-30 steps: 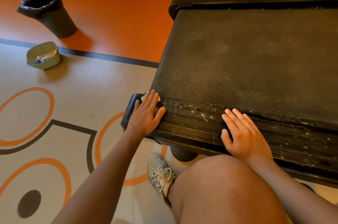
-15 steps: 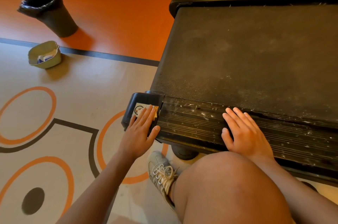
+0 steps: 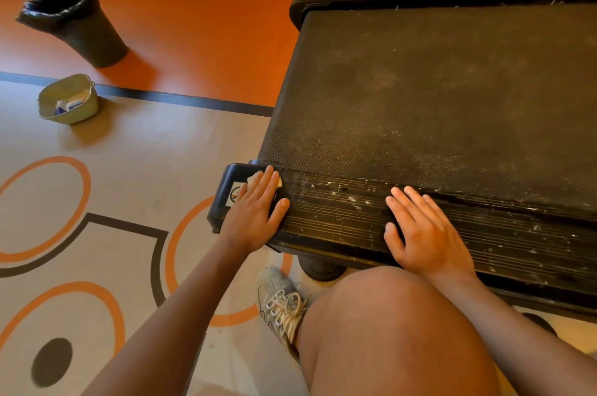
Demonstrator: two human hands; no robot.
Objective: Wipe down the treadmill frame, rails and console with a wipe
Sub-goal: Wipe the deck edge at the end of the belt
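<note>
The black treadmill deck (image 3: 436, 98) fills the right of the head view, with a ribbed, dusty side rail (image 3: 339, 214) running along its near edge. My left hand (image 3: 255, 211) lies flat on the rail's end cap (image 3: 226, 189), pressing a pale wipe (image 3: 255, 176) whose edges show past my fingertips. A warning sticker on the cap is half covered by that hand. My right hand (image 3: 423, 231) rests flat on the rail with fingers straight, holding nothing.
A black bin with a liner (image 3: 74, 21) stands on the orange floor at far left. A small green bucket (image 3: 69, 100) with packets sits in front of it. My knee (image 3: 387, 324) and a grey shoe (image 3: 281, 305) are below the rail, by a round treadmill foot (image 3: 318, 268).
My left hand slid back along the end cap, then forward again toward the belt, with the wipe under it. My right hand stayed on the rail.
</note>
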